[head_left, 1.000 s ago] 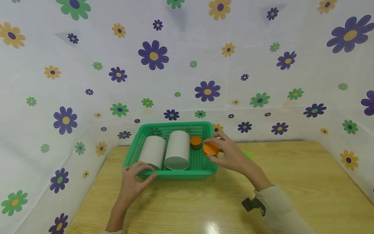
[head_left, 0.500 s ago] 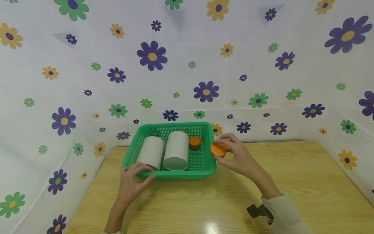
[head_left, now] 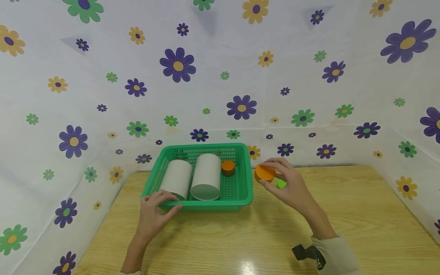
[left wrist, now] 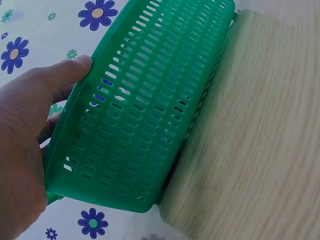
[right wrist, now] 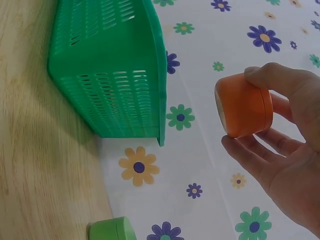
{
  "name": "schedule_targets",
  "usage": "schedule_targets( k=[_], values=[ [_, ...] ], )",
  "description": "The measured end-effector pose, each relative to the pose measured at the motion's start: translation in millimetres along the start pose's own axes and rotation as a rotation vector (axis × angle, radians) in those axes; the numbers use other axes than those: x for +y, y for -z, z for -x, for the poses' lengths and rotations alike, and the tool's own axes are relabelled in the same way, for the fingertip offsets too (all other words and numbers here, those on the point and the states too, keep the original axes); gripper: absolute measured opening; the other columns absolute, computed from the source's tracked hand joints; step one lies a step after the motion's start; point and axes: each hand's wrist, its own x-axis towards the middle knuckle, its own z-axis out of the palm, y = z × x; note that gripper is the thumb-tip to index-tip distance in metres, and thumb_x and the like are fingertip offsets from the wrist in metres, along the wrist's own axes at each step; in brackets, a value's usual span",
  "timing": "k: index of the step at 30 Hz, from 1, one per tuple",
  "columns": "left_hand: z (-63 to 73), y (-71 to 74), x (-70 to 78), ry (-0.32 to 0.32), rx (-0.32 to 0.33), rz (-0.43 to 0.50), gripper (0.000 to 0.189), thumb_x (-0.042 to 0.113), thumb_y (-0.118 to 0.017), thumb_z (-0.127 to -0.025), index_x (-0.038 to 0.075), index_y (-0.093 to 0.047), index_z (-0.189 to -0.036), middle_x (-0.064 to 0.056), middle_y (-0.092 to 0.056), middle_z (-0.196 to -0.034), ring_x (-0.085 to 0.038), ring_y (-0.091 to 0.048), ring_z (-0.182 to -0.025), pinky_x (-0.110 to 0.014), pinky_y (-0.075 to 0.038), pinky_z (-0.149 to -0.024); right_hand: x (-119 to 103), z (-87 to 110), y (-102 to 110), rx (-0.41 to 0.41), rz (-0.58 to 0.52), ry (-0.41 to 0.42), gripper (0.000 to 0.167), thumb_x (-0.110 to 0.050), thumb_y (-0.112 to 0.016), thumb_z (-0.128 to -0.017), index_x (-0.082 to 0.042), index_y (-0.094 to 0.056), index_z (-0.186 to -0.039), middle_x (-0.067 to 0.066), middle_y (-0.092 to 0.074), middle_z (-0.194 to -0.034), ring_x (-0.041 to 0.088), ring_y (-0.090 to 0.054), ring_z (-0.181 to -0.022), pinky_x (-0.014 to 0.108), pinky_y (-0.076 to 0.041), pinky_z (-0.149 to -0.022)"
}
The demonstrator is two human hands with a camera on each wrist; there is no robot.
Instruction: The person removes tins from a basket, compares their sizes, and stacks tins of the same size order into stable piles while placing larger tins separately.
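Observation:
My left hand (head_left: 154, 214) grips the near-left rim of the green plastic basket (head_left: 209, 203), thumb outside and fingers over the edge. In the left wrist view the thumb (left wrist: 75, 67) presses the slotted wall. My right hand (head_left: 288, 185) pinches a small orange round container (head_left: 264, 173) between thumb and fingers, just right of the basket. The right wrist view shows this orange container (right wrist: 242, 106) held up, with a seam around it. Inside the basket lie two white cylinders (head_left: 177, 177), side by side, and another small orange round container (head_left: 228, 168).
A bright green round container (head_left: 281, 183) stands on the wooden table (head_left: 220, 236), partly behind my right hand. The right wrist view shows the green container (right wrist: 112, 230) near the table's back edge. A white flower-print sheet (head_left: 213, 88) surrounds the table.
My right hand has carried the orange container rightward, from over the basket's right side to beyond its rim. The green container has come into fuller view. My left hand stays on the basket.

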Motion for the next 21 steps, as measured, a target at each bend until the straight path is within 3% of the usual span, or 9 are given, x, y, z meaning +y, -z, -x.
schedule_targets(
  k=[5,12,21],
  values=[
    [-0.6,1.0,1.5,0.003,-0.007,0.009,0.021,0.014,-0.091,-0.076,0.015,-0.076,-0.092,0.012,-0.068,-0.095,-0.011,-0.062,-0.092,-0.044,-0.021,-0.083,0,2.4,3,0.034,-0.004,0.0,0.045,0.0,-0.084,-0.084,-0.007,-0.069,-0.126,0.009,-0.062,-0.127,0.029,-0.064,-0.113,0.04,-0.057,-0.083],
    [-3.0,1.1,2.1,-0.012,0.0,0.009,0.022,0.013,-0.091,-0.076,0.017,-0.076,-0.091,0.011,-0.069,-0.095,-0.012,-0.063,-0.091,-0.045,-0.02,-0.083,5,5.7,12,0.068,0.018,-0.012,0.045,0.001,-0.084,-0.083,-0.006,-0.07,-0.125,0.009,-0.062,-0.126,0.028,-0.063,-0.114,0.019,-0.051,-0.088],
    [-1.6,-0.6,1.0,-0.004,0.004,0.01,0.024,0.012,-0.092,-0.075,0.019,-0.076,-0.091,0.011,-0.069,-0.094,-0.011,-0.062,-0.091,-0.044,-0.02,-0.083,12,9.6,23,0.109,0.01,-0.026,0.046,0.004,-0.084,-0.083,-0.005,-0.07,-0.125,0.011,-0.062,-0.128,0.03,-0.063,-0.115,0.013,-0.048,-0.089]
  ],
)
